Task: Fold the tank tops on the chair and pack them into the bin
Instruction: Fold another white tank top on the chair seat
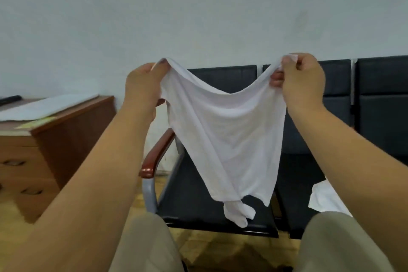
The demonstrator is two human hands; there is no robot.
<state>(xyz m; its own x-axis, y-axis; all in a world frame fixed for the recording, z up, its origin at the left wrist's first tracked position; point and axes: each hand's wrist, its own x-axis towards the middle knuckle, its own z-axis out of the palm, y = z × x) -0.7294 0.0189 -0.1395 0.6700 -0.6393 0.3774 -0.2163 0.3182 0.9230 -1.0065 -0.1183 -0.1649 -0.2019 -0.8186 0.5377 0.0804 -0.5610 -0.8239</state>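
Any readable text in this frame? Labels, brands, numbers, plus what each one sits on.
None: no text can be read in this view.
White tank top, pinched by the left hand and right hand: no print or tag shows.
Papers on the wooden desk: too blurred to tell whether anything is written.
Dark chairs: no label visible.

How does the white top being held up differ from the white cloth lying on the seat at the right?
The held top hangs in the air, gripped at its upper edge by the left hand and right hand; the cloth lies untouched on the dark seat. The held top shows nearly whole; the cloth is partly hidden behind the right arm. Both are white fabric.
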